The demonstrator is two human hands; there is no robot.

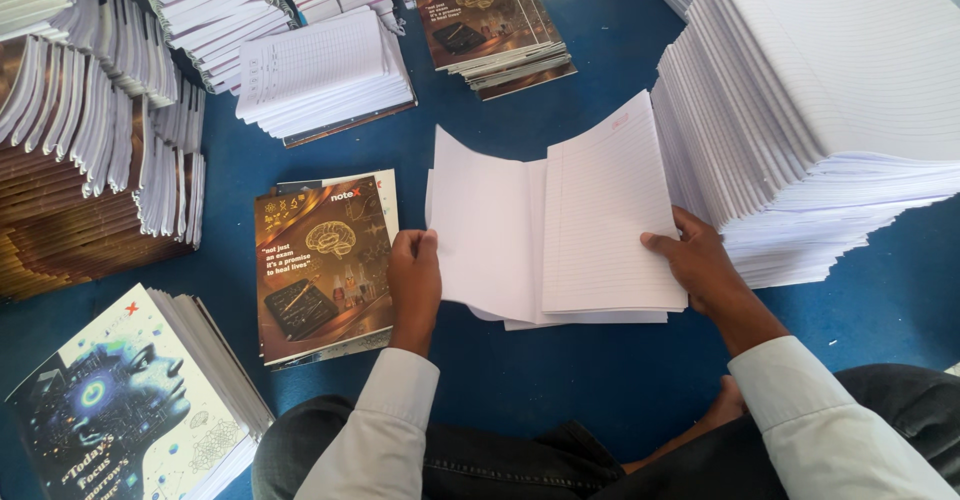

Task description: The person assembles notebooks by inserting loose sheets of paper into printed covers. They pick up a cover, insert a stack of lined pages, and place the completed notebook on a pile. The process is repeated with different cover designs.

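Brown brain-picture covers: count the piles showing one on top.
2. One small pile of brown covers lies beside the left hand; another stack sits at top centre. The brown-edged stacks far left may hold more.

I have one view only, from a camera worn on the head. It looks steeply down and slightly forward over the knees at a blue floor [560,380]. It sits close: the sleeves enter from the bottom edge, and the left hand [414,285] and right hand [700,260] lie near frame centre. The far stacks of paper [830,90] are cut off by the top and right edges. No second view overlaps this one.
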